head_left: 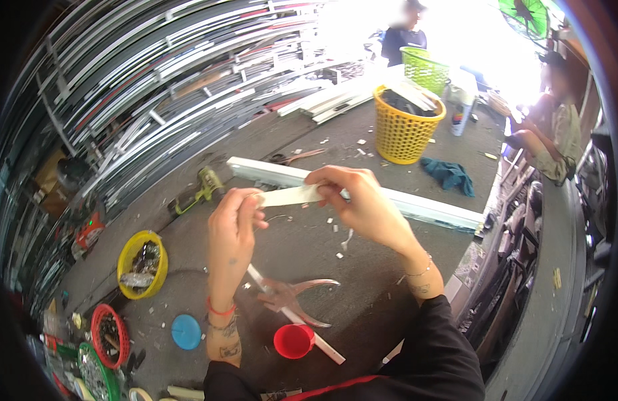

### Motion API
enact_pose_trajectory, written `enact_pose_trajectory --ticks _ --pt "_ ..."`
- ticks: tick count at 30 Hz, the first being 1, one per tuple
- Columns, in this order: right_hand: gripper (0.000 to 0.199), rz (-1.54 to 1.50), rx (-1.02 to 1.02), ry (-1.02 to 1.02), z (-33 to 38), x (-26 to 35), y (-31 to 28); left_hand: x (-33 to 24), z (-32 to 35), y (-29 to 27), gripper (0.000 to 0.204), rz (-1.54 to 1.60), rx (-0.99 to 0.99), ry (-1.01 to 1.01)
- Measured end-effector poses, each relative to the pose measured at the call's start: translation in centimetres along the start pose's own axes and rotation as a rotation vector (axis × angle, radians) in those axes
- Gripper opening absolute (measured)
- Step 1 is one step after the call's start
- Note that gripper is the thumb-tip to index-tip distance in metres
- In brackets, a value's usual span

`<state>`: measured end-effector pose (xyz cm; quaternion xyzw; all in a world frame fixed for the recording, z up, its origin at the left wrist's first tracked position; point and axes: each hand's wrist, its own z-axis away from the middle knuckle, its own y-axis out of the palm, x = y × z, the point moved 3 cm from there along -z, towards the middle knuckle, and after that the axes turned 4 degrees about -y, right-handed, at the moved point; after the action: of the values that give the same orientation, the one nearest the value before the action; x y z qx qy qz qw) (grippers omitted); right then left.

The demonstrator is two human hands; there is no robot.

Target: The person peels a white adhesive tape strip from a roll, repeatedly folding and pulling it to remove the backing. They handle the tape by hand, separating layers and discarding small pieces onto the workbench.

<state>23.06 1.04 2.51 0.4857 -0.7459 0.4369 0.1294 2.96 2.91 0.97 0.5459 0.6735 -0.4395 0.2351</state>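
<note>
A short flat white plastic strip [290,195] is pinched at its ends by the left hand [232,227] and right hand [362,200] above the desk [362,294]; judged mid-inspection, steady grips are needed.

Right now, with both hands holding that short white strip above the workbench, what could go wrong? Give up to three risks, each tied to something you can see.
1. The strip is pinched only at its ends by the left hand and right hand; a cut edge might nick the fingers.
2. The snips lie just below the forearms; a lowered wrist could catch them.
3. The red cup sits close to the left forearm and might be knocked over.
</note>
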Motion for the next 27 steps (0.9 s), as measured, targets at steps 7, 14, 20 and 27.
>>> enact_pose_trajectory --ticks 7,14,20,27 --pt "0.016 -0.03 -0.033 0.024 -0.1 0.6 0.3 1.2 -0.4 -0.7 0.025 0.12 0.052 -0.056" --pt "0.015 -0.082 0.035 0.076 0.0 0.8 -0.2 0.6 -0.1 -0.9 0.023 0.144 0.018 -0.011" --pt "0.015 -0.172 0.062 0.08 0.0 1.1 -0.4 0.3 0.0 -0.9 0.021 0.157 -0.009 -0.037" --pt "0.014 -0.187 0.065 0.056 0.1 1.5 -0.2 0.4 -0.2 -0.7 0.021 0.216 -0.038 -0.062"
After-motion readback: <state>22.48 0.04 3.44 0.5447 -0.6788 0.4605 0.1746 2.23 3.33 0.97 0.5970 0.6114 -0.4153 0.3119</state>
